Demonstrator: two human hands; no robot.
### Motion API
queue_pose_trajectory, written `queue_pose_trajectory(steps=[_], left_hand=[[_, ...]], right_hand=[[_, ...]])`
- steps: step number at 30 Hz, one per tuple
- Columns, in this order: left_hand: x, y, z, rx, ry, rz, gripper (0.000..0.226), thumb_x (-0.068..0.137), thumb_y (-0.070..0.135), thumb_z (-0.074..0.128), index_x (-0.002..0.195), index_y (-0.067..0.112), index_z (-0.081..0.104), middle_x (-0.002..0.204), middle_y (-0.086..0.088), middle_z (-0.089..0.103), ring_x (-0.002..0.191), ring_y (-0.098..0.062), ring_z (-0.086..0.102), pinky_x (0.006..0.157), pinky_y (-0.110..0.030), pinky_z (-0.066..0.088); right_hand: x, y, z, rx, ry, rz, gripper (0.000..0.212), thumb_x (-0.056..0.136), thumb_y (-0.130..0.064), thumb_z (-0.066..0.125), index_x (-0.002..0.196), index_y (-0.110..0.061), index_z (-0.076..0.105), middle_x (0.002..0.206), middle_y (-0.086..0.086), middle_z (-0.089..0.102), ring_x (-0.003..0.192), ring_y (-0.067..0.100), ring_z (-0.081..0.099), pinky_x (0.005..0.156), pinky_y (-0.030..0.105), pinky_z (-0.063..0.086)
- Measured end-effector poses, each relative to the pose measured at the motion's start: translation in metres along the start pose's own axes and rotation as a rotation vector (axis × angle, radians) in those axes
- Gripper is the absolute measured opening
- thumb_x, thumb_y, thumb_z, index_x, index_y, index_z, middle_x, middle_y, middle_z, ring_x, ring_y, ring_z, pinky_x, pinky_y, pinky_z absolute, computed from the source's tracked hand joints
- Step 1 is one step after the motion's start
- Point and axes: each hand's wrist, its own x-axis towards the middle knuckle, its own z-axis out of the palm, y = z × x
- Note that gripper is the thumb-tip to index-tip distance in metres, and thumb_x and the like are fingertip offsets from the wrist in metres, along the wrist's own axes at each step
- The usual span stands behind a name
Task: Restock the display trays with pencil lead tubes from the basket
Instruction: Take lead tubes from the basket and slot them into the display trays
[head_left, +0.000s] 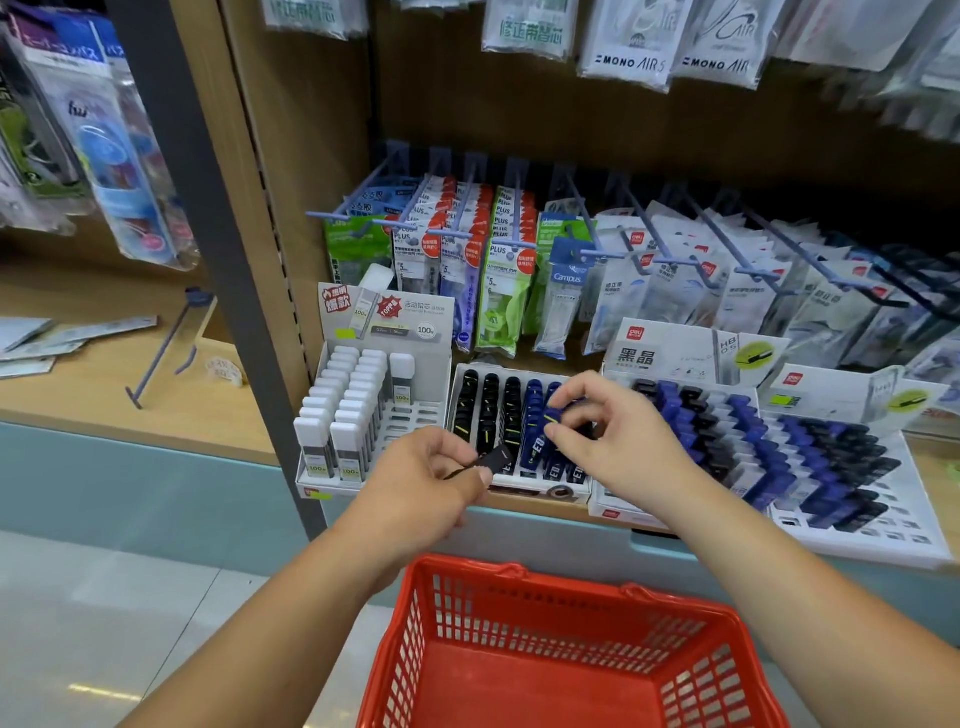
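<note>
A red plastic basket (550, 649) sits low in front of me, and its visible floor holds nothing. My left hand (421, 488) pinches a black lead tube (493, 460) just in front of the middle display tray (524, 491). That tray holds rows of black and blue tubes. My right hand (608, 436) hovers over the tray's right side and pinches a blue lead tube (555, 420) between thumb and fingers, among the blue rows.
A white tray (415, 415) with white-capped lead cases stands to the left. Two wider white trays (883, 535) of blue and black tubes lie to the right. Correction tape packs (498, 270) hang on blue pegs behind. A dark shelf post (234, 291) rises at left.
</note>
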Motion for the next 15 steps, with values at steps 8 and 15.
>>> queue_pose_trajectory(steps=[8,15], left_hand=[[0.003,-0.004,-0.002,0.012,0.004,-0.012,0.022,0.1,0.001,0.056,0.11,0.019,0.065,0.092,-0.007,0.077,0.061,-0.002,0.065,0.057,-0.017,0.05],[0.003,-0.005,-0.004,0.011,0.015,-0.007,0.021,0.099,0.002,0.059,0.109,0.019,0.064,0.09,-0.006,0.078,0.065,-0.007,0.068,0.06,-0.022,0.053]], right_hand=[[0.011,0.017,0.006,-0.137,0.019,-0.012,0.026,0.082,-0.016,0.085,0.074,-0.034,0.068,0.088,-0.014,0.073,0.092,0.004,0.067,0.086,0.026,0.048],[0.012,0.013,0.008,-0.294,0.014,-0.1,0.035,0.082,-0.018,0.084,0.074,-0.043,0.06,0.094,-0.006,0.062,0.09,0.015,0.062,0.09,0.038,0.052]])
